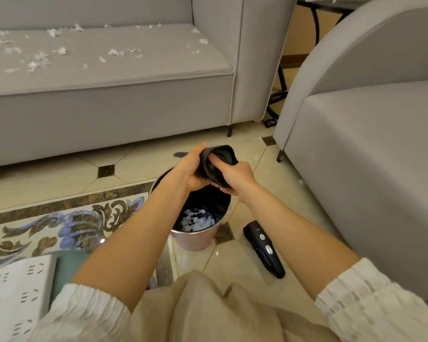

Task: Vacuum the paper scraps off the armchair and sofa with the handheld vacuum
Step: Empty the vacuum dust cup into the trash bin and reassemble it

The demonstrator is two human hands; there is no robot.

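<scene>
Both forearms reach forward and down over a small metal bin [198, 239] on the tiled floor [245, 257]. The left hand [190, 170] grips a black dust cup [219, 159] from the left, fingers wrapped around its side and thumb up along the top edge. The right hand [232, 175] clasps the cup from the right, with fingers tucked into its open mouth. The cup hangs directly above the bin, where white paper scraps [197, 220] lie at the bottom. The vacuum body [263, 248] lies flat on the floor just right of the bin, under the right forearm, untouched. More scraps [59, 50] are scattered across the sofa [109, 104] seat on the left. The armchair [371, 149] stands to the right. A white power strip [17, 297] sits at the lower left corner.
</scene>
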